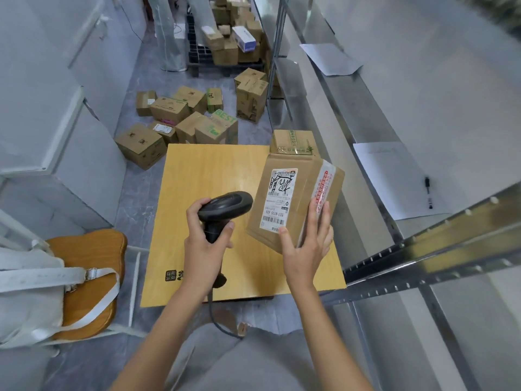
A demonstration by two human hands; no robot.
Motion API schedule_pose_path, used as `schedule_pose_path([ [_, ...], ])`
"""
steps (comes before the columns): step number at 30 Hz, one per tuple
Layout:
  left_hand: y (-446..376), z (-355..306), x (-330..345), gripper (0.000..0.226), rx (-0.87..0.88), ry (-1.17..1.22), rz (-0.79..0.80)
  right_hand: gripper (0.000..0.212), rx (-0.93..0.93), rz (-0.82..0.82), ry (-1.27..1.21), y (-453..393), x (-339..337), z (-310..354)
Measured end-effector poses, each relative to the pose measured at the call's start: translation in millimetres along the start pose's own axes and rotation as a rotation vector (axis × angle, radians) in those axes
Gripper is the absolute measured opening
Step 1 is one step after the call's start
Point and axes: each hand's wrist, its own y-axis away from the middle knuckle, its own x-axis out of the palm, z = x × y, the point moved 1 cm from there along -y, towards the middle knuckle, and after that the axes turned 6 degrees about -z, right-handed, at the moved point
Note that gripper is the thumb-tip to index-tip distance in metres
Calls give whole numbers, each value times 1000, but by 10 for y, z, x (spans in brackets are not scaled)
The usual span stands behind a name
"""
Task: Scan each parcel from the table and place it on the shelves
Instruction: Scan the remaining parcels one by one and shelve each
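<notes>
Fingers (320,221) of the right hand (304,249) clasp the parcel (293,198) over the desk's (203,170) right edge; left hand (204,238) grips the scanner (225,207).

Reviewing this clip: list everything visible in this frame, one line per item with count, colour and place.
held parcel: one, brown with white label, tilted above the table's right side
small parcel: one, brown, at the table's far right corner
scanner: one, black, over the table, aimed toward the label
table: one, light wood, centre
floor boxes: about a dozen, brown, beyond the table
cart boxes: a pile, brown, far end
shelves: grey metal, right
paper sheets: two, white, on the shelves
pen: one, black, on the nearer sheet
chair: one, wooden, left
bag: one, white, on the chair
left hand: grips the scanner
right hand: holds the held parcel
</notes>
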Motion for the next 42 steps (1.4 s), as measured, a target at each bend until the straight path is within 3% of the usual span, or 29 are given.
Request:
schedule_pose_path([
  [6,-345,13,72,51,-87,157,83,83,146,-57,20,207,-255,116],
  [16,-113,111,241,51,-288,208,435,79,355,-270,0,1048,-766,293],
  [24,454,73,425,54,-372,191,759,77,482,-539,-32,1684,-1280,365],
  [32,1108,-53,772,53,-232,169,1059,76,539,-763,-32,2153,-1823,236],
  [42,2233,-460,1443,56,-158,140,1234,73,576,-998,-133,2395,-2720,-115],
])
